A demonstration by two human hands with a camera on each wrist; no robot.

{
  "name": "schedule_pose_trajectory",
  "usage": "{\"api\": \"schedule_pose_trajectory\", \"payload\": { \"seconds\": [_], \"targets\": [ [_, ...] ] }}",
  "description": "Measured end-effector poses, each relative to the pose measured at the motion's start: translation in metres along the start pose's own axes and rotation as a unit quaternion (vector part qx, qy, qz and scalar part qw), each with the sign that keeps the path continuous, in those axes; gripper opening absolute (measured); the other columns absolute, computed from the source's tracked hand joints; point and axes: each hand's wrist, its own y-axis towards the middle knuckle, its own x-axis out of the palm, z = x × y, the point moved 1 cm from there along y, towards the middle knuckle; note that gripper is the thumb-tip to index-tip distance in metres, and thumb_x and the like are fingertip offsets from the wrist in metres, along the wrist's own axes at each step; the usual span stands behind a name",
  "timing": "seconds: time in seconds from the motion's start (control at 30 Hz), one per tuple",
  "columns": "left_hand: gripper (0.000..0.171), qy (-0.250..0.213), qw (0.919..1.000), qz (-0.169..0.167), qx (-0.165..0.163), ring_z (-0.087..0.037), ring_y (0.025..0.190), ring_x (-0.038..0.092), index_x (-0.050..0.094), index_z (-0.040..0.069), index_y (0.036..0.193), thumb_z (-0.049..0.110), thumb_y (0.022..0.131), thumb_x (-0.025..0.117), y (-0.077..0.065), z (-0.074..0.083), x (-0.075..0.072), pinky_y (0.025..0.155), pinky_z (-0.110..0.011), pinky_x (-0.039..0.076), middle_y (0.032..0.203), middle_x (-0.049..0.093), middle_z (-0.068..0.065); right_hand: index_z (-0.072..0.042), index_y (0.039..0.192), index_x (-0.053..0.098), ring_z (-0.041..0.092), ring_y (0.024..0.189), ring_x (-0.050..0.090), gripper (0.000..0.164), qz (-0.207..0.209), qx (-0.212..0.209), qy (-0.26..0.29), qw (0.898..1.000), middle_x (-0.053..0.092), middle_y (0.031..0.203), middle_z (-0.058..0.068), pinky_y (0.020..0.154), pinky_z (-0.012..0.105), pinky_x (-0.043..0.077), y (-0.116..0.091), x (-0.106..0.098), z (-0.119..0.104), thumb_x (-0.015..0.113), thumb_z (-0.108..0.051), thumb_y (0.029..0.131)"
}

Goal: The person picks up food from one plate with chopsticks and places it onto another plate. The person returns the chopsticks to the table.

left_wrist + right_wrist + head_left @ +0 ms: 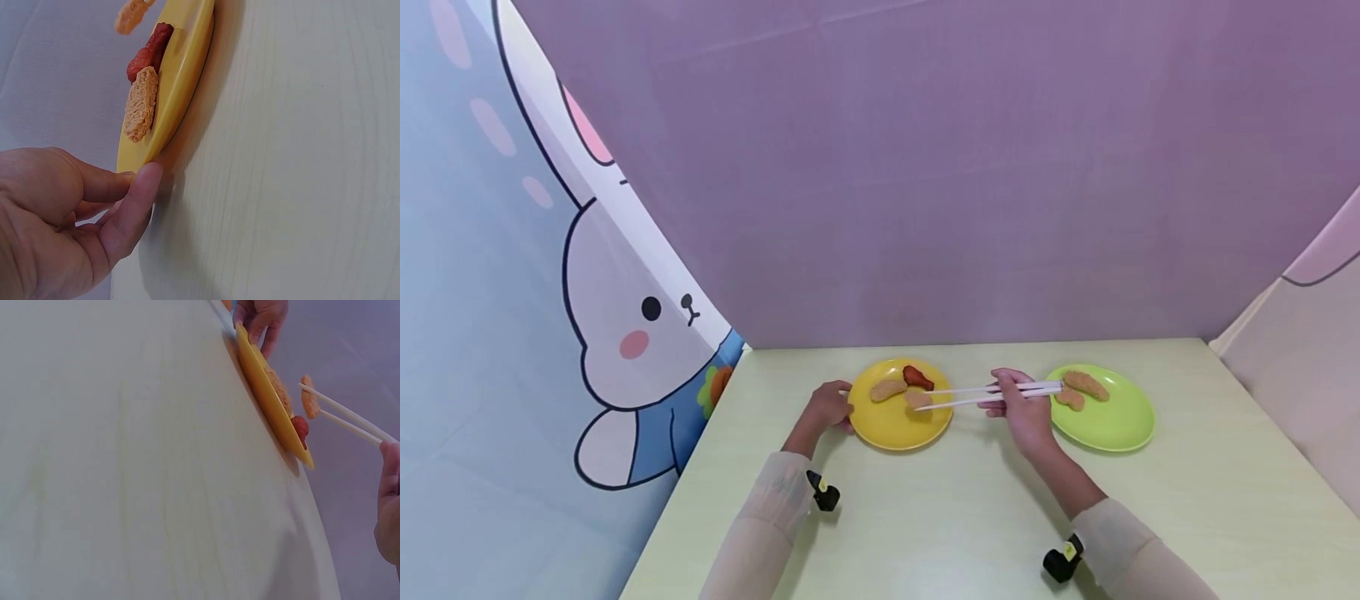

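My left hand [830, 404] pinches the near-left rim of a yellow plate [895, 435] between thumb and fingers. On that plate lie a reddish-brown drumstick [150, 53] and a long breaded piece of chicken [142, 105]. In my right hand [1021, 414] is a pair of white chopsticks [350, 413], their tips reaching left over the plate. A small golden nugget [309, 399] is caught between the tips; the right wrist view shows it raised above the plate, close to the drumstick.
To the right of my right hand stands a green plate [1112, 433], holding a long breaded piece [1086, 384] and a smaller nugget [1071, 400]. Both plates rest on a pale wood-grain table [925, 517]. A purple cloth [962, 183] rises behind its far edge.
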Motion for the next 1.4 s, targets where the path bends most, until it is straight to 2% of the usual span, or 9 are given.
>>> {"api": "schedule_pose_trajectory", "payload": {
  "seconds": [0.27, 0.53, 0.77, 0.97, 1.2, 1.3, 1.4],
  "targets": [
    [0.050, 0.000, 1.0000, -0.003, -0.009, -0.014, 0.059, 0.070, 0.053, 0.009, 0.145, 0.004, 0.096, 0.062, 0.001, -0.001, 0.002, 0.054, -0.024, 0.059, 0.098, 0.070, -0.013, -0.007, 0.115, 0.068, 0.013, 0.066, 0.076, 0.028, 0.018, 0.013, 0.011, 1.000, 0.076, 0.089, 0.004, 0.059, 0.026, 0.063, 0.001, -0.012, -0.004, 0.061, -0.031, 0.103],
    [0.049, 0.008, 1.0000, 0.002, 0.001, -0.012, 0.058, 0.069, 0.054, 0.008, 0.143, 0.004, 0.095, 0.063, 0.002, -0.001, 0.000, 0.054, -0.023, 0.059, 0.099, 0.070, -0.013, -0.006, 0.117, 0.066, 0.012, 0.067, 0.076, 0.028, 0.020, 0.018, 0.016, 1.000, 0.075, 0.087, -0.001, 0.060, 0.026, 0.063, 0.001, -0.022, -0.006, 0.059, -0.030, 0.103],
    [0.049, 0.001, 1.0000, 0.000, 0.000, -0.013, 0.059, 0.070, 0.054, 0.008, 0.144, 0.004, 0.095, 0.062, 0.000, 0.000, 0.001, 0.054, -0.024, 0.060, 0.103, 0.070, -0.014, -0.013, 0.110, 0.069, 0.012, 0.066, 0.075, 0.021, 0.026, 0.014, 0.023, 0.999, 0.075, 0.087, -0.001, 0.059, 0.025, 0.063, -0.001, -0.031, -0.010, 0.060, -0.030, 0.103],
    [0.049, 0.005, 1.0000, 0.004, 0.006, -0.013, 0.057, 0.069, 0.055, 0.007, 0.143, 0.003, 0.094, 0.061, 0.001, -0.002, 0.000, 0.054, -0.024, 0.059, 0.103, 0.070, -0.014, -0.014, 0.106, 0.071, 0.013, 0.063, 0.075, 0.018, 0.039, 0.006, 0.042, 0.998, 0.076, 0.088, 0.007, 0.056, 0.025, 0.062, -0.001, -0.039, -0.013, 0.060, -0.028, 0.103],
    [0.049, 0.005, 1.0000, 0.002, 0.006, -0.013, 0.058, 0.069, 0.055, 0.007, 0.143, 0.003, 0.094, 0.062, 0.003, -0.004, -0.001, 0.054, -0.024, 0.059, 0.103, 0.070, -0.014, -0.012, 0.107, 0.071, 0.014, 0.064, 0.076, 0.020, 0.043, -0.006, 0.040, 0.998, 0.076, 0.089, 0.008, 0.055, 0.025, 0.062, 0.000, -0.048, -0.016, 0.060, -0.028, 0.103],
    [0.050, 0.003, 1.0000, 0.000, 0.004, -0.013, 0.058, 0.070, 0.055, 0.007, 0.142, 0.003, 0.093, 0.063, 0.002, -0.004, -0.001, 0.055, -0.024, 0.060, 0.101, 0.071, -0.014, -0.010, 0.108, 0.070, 0.014, 0.064, 0.076, 0.021, 0.043, -0.007, 0.034, 0.998, 0.077, 0.088, 0.007, 0.056, 0.026, 0.062, -0.001, -0.053, -0.018, 0.061, -0.028, 0.102],
    [0.050, 0.005, 1.0000, 0.002, 0.007, -0.013, 0.058, 0.070, 0.055, 0.006, 0.142, 0.003, 0.093, 0.063, 0.003, -0.005, 0.000, 0.054, -0.025, 0.060, 0.101, 0.071, -0.014, -0.012, 0.107, 0.071, 0.014, 0.064, 0.076, 0.019, 0.037, -0.007, 0.027, 0.999, 0.077, 0.086, 0.002, 0.056, 0.025, 0.062, -0.001, -0.057, -0.020, 0.060, -0.027, 0.103]
  ]
}}
